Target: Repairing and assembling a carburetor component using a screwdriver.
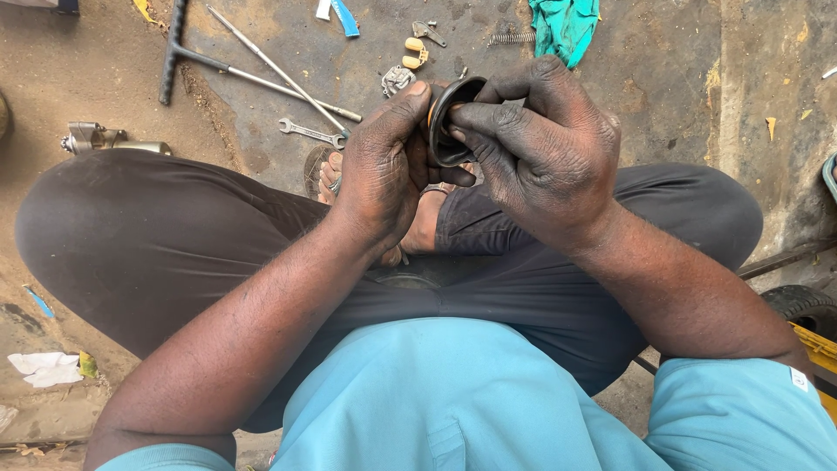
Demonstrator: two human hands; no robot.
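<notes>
we hold the black rubber ring (pixel 449 122) on edge between us, left hand (pixel 379 170) and right hand (pixel 540 144) both pinching its rim.

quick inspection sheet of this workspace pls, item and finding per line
surface: bare, stained concrete floor
job's things: black rubber ring with an orange part inside, held by both hands
clutter: open-end spanner, T-handle wrench, long rod, spring, small metal parts, teal rag
grippers: left hand and right hand both pinch the ring
cables: nothing seen
surroundings: metal motor part at left, tyre at right
</notes>
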